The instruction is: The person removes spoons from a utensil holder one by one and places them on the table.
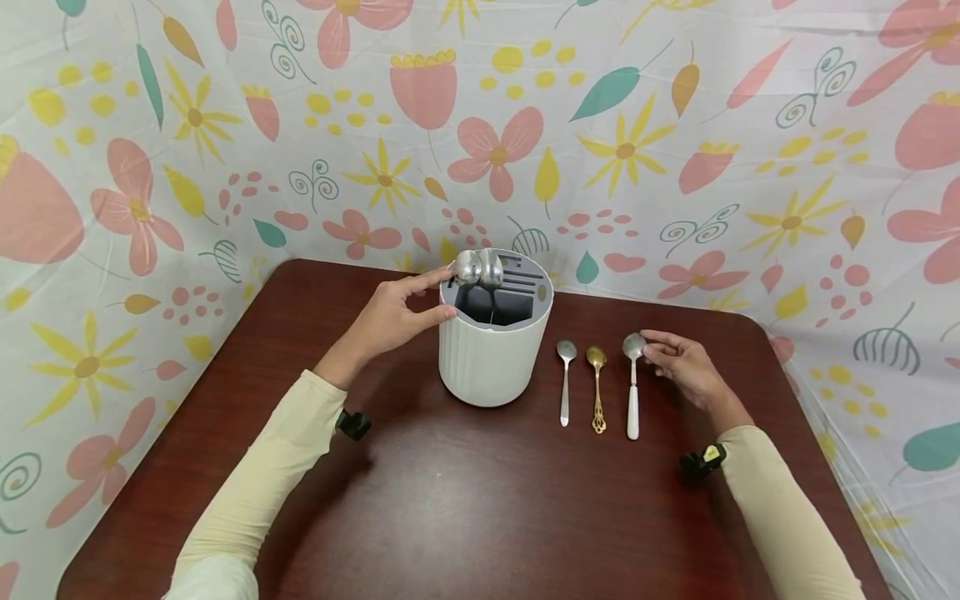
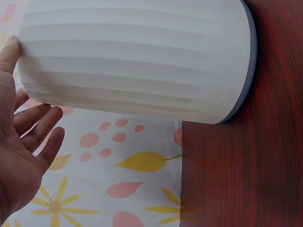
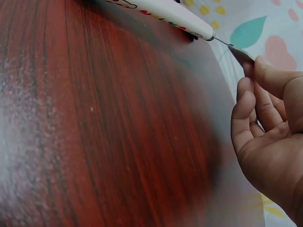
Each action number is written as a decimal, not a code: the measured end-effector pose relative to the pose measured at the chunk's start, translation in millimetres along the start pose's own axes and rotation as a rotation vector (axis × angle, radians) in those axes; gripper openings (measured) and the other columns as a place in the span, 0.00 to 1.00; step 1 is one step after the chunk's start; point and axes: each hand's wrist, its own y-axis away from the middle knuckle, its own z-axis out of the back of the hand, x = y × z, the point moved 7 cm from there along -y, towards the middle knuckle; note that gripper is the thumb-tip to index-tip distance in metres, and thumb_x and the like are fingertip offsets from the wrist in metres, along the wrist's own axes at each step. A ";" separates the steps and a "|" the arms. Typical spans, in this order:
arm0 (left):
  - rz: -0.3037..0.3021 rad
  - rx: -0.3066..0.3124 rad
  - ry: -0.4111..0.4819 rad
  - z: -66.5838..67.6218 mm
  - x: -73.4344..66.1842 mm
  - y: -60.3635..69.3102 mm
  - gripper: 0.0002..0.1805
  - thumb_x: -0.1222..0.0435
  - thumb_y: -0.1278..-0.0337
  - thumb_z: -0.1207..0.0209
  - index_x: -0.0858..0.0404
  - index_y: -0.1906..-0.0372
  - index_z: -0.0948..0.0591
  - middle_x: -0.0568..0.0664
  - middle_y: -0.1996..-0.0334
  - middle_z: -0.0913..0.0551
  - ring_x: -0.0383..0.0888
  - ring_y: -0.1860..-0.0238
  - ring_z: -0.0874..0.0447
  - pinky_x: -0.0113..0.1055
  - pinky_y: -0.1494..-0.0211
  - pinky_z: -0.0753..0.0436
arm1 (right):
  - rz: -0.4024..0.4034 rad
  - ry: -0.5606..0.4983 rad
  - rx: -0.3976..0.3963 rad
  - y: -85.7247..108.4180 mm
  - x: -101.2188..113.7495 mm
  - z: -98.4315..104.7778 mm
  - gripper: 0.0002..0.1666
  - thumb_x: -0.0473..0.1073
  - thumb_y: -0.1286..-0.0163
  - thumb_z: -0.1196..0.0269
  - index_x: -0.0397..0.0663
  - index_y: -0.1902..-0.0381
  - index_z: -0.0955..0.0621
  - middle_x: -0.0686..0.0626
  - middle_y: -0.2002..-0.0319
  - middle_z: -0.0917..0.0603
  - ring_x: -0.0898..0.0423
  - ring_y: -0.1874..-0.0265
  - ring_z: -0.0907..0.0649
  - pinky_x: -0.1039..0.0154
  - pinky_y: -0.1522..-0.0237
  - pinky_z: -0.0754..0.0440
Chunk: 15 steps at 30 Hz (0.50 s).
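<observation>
A white ribbed utensil holder (image 1: 487, 367) with a grey slotted top stands near the table's back. Two silver spoons (image 1: 468, 267) stand in it, bowls up. My left hand (image 1: 390, 312) touches its left rim with thumb and forefinger; in the left wrist view the other fingers (image 2: 49, 146) are loosely spread. To the right, my right hand (image 1: 686, 362) pinches the bowl of a white-handled spoon (image 1: 633, 412). Its patterned handle (image 3: 180, 16) points away from the fingers in the right wrist view. Beside it lie a gold spoon (image 1: 597, 387) and a silver spoon (image 1: 566, 383).
The dark red-brown wooden table (image 1: 450, 500) has rounded back corners. A flower-patterned cloth (image 1: 495, 100) hangs behind it and along both sides. Each wrist wears a small black camera, one on the left (image 1: 353, 424) and one on the right (image 1: 702, 460).
</observation>
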 end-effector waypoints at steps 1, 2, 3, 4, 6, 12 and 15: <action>0.000 0.000 -0.001 0.1 0.0 -0.1 0.33 0.46 0.39 0.31 0.45 0.29 0.23 0.39 0.30 0.24 0.55 0.40 0.23 0.47 0.41 0.22 | 0.000 0.001 0.000 -0.3 -0.5 -0.3 0.32 0.40 0.24 0.36 0.32 0.28 0.31 0.59 0.60 0.13 0.63 0.64 0.17 0.69 0.68 0.21; -0.001 -0.001 0.001 0.0 0.0 0.0 0.34 0.46 0.39 0.31 0.45 0.29 0.23 0.39 0.30 0.25 0.55 0.40 0.23 0.47 0.41 0.22 | -0.001 0.002 -0.002 -0.5 -0.8 -0.7 0.32 0.40 0.24 0.36 0.32 0.28 0.31 0.59 0.60 0.13 0.63 0.64 0.16 0.69 0.68 0.21; -0.001 -0.001 0.001 0.0 0.1 0.0 0.34 0.46 0.39 0.31 0.45 0.29 0.23 0.39 0.30 0.25 0.54 0.40 0.24 0.47 0.41 0.22 | -0.002 0.001 -0.003 -0.8 -1.2 -0.9 0.32 0.40 0.24 0.37 0.31 0.28 0.31 0.59 0.60 0.13 0.63 0.64 0.16 0.69 0.69 0.21; -0.001 -0.001 0.002 0.0 0.2 0.1 0.34 0.46 0.39 0.31 0.45 0.29 0.23 0.39 0.30 0.25 0.54 0.40 0.24 0.48 0.40 0.22 | -0.004 0.001 -0.003 -1.2 -1.5 -1.2 0.32 0.40 0.24 0.37 0.32 0.28 0.31 0.58 0.60 0.13 0.63 0.64 0.16 0.69 0.69 0.21; 0.001 0.000 0.005 0.1 0.7 0.2 0.33 0.46 0.39 0.31 0.45 0.29 0.23 0.39 0.30 0.25 0.55 0.40 0.24 0.49 0.40 0.22 | -0.010 0.001 -0.005 -1.5 -1.8 -1.9 0.31 0.39 0.24 0.37 0.32 0.29 0.30 0.58 0.60 0.13 0.62 0.64 0.16 0.69 0.69 0.20; 0.001 0.006 0.008 -0.2 1.5 0.6 0.34 0.45 0.39 0.31 0.44 0.29 0.24 0.38 0.30 0.25 0.56 0.39 0.24 0.49 0.41 0.21 | -0.020 -0.014 -0.001 -2.6 -2.3 -4.4 0.29 0.38 0.24 0.37 0.34 0.30 0.29 0.57 0.60 0.13 0.62 0.64 0.15 0.69 0.71 0.20; 0.003 0.006 0.003 0.0 1.1 0.5 0.33 0.45 0.39 0.31 0.43 0.29 0.24 0.38 0.30 0.25 0.56 0.39 0.24 0.48 0.41 0.22 | -0.018 -0.030 0.013 -4.0 -3.2 -5.3 0.27 0.37 0.25 0.37 0.35 0.31 0.27 0.56 0.60 0.12 0.62 0.64 0.15 0.69 0.71 0.20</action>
